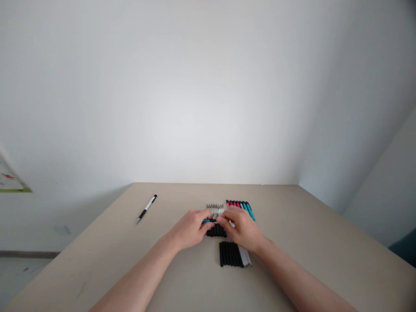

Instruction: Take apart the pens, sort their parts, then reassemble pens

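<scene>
My left hand (190, 227) and my right hand (242, 227) meet over the middle of a beige table (292, 242). Between their pinched fingertips is a small pen piece with a teal end (208, 221). Under the hands lies a row of short black pen parts (216, 231). Just behind them sit small metal springs (214, 206) and white pieces (218, 212). Nearer me lies a row of longer black barrels (230, 254) with thin grey refills (244, 255) beside it. Pink and teal pen parts (241, 206) lie at the back right.
One assembled black and white pen (146, 208) lies alone at the table's left side. A plain white wall stands behind the table. A paper with a green edge (9, 182) hangs at the far left.
</scene>
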`<state>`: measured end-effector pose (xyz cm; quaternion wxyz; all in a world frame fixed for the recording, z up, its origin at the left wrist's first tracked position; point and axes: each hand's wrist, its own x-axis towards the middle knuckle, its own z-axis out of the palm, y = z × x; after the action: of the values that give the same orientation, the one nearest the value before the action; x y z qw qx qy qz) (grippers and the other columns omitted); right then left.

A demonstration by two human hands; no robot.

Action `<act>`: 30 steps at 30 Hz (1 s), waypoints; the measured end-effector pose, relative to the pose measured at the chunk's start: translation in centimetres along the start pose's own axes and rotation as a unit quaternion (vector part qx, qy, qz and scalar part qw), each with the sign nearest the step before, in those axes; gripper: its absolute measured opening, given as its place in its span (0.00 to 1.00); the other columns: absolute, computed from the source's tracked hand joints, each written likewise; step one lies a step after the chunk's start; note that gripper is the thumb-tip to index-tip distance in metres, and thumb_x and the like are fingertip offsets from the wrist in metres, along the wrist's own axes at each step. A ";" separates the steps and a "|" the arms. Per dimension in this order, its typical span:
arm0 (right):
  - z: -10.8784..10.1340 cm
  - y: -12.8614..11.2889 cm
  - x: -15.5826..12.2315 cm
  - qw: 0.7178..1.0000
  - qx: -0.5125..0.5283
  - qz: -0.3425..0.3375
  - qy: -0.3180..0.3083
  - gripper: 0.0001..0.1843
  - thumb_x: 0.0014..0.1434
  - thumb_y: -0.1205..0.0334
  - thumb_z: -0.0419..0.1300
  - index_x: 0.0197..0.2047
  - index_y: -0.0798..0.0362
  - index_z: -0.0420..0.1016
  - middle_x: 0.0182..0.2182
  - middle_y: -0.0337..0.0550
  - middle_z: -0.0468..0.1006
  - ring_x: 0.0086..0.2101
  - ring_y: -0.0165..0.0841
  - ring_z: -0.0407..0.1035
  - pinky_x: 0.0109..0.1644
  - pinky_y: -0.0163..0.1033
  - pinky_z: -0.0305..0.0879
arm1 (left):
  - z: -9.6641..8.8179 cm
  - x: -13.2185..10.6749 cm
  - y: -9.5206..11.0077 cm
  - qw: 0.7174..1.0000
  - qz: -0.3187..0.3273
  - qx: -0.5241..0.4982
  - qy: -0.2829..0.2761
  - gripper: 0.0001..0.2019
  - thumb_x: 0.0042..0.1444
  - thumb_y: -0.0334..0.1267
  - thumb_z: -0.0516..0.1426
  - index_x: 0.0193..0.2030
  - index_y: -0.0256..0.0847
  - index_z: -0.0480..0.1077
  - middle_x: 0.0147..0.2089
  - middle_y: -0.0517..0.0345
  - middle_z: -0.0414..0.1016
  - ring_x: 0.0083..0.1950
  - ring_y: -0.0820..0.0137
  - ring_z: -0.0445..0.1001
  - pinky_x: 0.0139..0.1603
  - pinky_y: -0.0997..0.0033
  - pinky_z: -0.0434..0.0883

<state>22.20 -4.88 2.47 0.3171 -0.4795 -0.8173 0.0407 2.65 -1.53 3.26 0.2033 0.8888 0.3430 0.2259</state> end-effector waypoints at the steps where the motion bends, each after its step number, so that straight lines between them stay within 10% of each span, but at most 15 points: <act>1: 0.0 0.0 0.0 1.000 0.004 -0.004 -0.001 0.15 0.64 0.59 0.52 0.27 0.53 0.69 0.23 0.39 0.69 0.27 0.31 0.62 0.31 0.34 0.54 | 0.0 0.0 0.0 1.000 0.000 -0.002 -0.002 0.06 0.59 0.36 0.51 0.36 0.41 0.68 0.31 0.59 0.75 0.31 0.71 0.71 0.31 0.76 0.63; 30: -0.2 -0.2 0.0 0.999 0.000 -0.003 -0.036 0.18 0.65 0.58 0.50 0.24 0.54 0.67 0.21 0.39 0.68 0.26 0.29 0.60 0.30 0.34 0.50 | 0.0 0.0 -0.1 1.000 0.022 0.010 0.005 0.05 0.58 0.35 0.52 0.36 0.41 0.69 0.31 0.60 0.74 0.30 0.72 0.70 0.31 0.77 0.62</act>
<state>22.11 -5.05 2.68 0.2876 -0.4755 -0.8294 0.0567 2.62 -1.50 3.22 0.1881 0.8968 0.3268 0.2312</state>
